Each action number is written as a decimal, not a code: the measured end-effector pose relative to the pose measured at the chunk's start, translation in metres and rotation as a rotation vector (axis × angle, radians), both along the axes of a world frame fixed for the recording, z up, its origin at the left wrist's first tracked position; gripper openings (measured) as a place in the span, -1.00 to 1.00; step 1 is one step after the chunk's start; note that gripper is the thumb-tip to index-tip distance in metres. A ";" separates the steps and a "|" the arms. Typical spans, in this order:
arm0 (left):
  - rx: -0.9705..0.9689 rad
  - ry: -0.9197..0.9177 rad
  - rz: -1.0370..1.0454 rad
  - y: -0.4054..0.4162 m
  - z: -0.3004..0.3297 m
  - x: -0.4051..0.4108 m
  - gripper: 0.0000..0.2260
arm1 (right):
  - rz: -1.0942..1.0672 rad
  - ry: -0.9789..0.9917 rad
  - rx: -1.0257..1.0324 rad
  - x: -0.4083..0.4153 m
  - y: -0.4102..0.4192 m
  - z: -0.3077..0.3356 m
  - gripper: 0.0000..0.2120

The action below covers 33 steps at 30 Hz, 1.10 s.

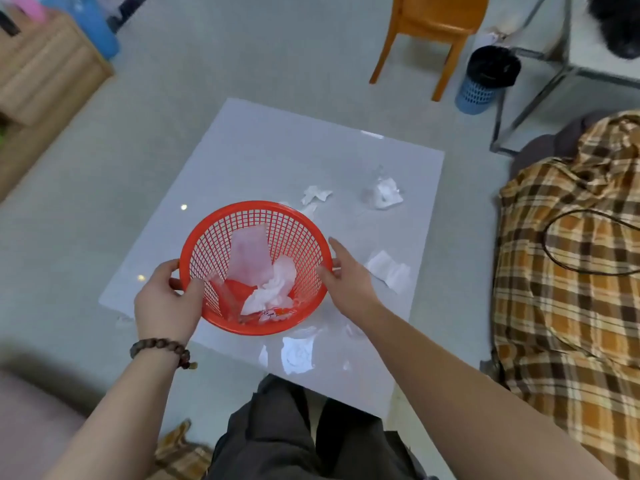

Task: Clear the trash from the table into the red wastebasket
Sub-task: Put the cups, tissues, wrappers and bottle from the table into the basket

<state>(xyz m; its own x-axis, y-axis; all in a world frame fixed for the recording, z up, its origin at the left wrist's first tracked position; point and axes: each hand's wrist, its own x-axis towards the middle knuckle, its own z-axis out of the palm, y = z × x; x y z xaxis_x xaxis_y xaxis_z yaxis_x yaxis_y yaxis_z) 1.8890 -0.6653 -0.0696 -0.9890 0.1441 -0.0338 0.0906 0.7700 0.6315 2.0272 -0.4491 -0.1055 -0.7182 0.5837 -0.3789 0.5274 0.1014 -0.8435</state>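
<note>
Mid-task, frame centre: the left hand grips the rim of the red wastebasket, which holds tissue and wrappers on the white table. The right hand, fingers loosely extended and empty, rests against the opposite rim. Remaining trash: folded tissue at right, torn scrap and crumpled plastic wrapper above. The next move probably calls for pinching the nearest tissue.

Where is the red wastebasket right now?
In the head view, the red wastebasket sits on the white table, near its front left, held at the rim between the left hand and right hand.
</note>
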 end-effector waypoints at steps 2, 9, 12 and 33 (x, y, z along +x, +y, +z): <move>-0.005 0.004 0.055 -0.005 0.000 0.012 -0.70 | 0.079 -0.024 0.077 0.017 0.010 -0.006 -0.37; -0.070 0.074 0.157 -0.026 -0.012 0.039 -0.65 | 0.491 -0.349 0.366 0.083 0.024 -0.046 -0.27; -0.110 0.085 0.128 -0.030 -0.019 0.047 -0.63 | 0.485 -0.418 0.302 0.096 0.018 -0.062 -0.43; -0.052 0.121 0.011 -0.012 -0.019 0.063 -0.75 | 0.309 0.225 0.148 0.032 -0.033 0.047 -0.70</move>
<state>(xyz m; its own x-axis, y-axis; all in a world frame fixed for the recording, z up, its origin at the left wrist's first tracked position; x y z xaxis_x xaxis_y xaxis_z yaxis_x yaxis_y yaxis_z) 1.9518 -0.6768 -0.0881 -0.9878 0.1343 0.0785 0.1549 0.8027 0.5759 2.0591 -0.4824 -0.0581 -0.9235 0.3643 -0.1205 0.2574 0.3554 -0.8986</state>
